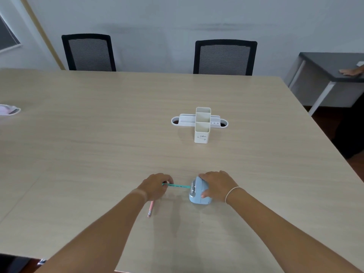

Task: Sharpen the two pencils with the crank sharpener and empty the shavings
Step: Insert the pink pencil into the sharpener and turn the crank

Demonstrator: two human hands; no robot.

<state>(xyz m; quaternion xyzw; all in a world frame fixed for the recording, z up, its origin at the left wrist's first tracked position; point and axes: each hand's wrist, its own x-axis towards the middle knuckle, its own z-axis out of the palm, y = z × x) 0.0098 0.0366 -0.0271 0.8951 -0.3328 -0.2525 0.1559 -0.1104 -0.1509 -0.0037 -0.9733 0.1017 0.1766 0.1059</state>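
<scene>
A light-blue crank sharpener (197, 194) stands on the wooden table (98, 144) near its front edge. My right hand (216, 184) lies over its top and right side, gripping it. A green pencil (177, 186) runs level from my left hand (155, 187) into the sharpener's left face. My left hand pinches the pencil's far end. A pink pencil (150, 209) lies on the table just under my left wrist, with its eraser end toward me. The crank is hidden behind my right hand.
A white desk organizer (201, 125) with upright cups stands at mid-table. A pale cloth (8, 109) lies at the left edge. Two black mesh chairs (89, 53) (224, 58) face the far side. On a grey side table (331, 66) at right rests another person's hand (351, 71).
</scene>
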